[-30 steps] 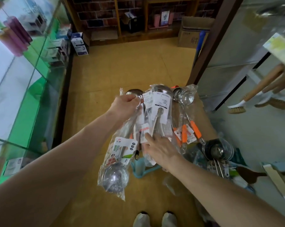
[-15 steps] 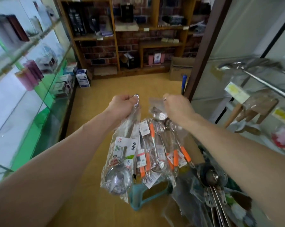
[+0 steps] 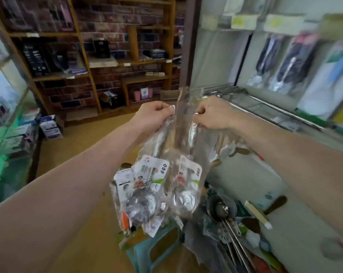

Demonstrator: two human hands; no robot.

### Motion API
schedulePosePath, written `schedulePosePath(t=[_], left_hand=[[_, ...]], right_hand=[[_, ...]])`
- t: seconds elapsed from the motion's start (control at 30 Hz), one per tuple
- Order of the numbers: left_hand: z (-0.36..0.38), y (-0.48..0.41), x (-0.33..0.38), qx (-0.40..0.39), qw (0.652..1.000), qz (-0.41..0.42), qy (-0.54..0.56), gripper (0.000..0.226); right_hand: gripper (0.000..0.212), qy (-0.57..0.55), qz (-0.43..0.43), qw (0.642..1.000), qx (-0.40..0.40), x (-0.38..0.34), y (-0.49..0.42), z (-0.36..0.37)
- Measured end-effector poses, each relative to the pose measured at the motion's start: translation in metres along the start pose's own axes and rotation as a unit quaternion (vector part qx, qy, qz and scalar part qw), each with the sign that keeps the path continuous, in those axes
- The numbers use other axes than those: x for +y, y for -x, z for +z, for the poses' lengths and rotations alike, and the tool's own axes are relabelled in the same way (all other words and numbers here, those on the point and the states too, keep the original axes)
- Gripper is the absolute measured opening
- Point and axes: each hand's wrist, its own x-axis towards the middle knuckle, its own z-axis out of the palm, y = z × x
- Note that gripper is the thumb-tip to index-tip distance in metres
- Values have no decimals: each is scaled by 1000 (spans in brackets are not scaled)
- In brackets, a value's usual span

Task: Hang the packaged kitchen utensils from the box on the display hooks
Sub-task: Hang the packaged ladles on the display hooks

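Gripping with both fists.
Left hand [image 3: 153, 117] holds one bagged ladle [image 3: 149, 174] by its top; right hand [image 3: 212, 113] another bagged ladle [image 3: 188, 174], both dangling below.

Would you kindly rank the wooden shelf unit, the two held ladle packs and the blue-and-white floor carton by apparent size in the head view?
1. wooden shelf unit
2. left-hand ladle pack and right-hand ladle pack: alike, unranked; nearness to the camera enlarges them
3. blue-and-white carton
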Motion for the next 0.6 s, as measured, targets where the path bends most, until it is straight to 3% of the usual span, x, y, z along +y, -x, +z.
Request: schedulePosePath(t=[0.27,0.43,0.6], left_hand=[[83,28,51,-107,992,59,16,16],[137,69,94,-160,982,101,5,11],[189,117,131,-220,966,136,25,10]], right_hand=[[31,-19,98,994,-39,49,94,-56],[23,-69,147,987,-18,86,160,-90],[30,-75,196,978,19,123,237,-124]])
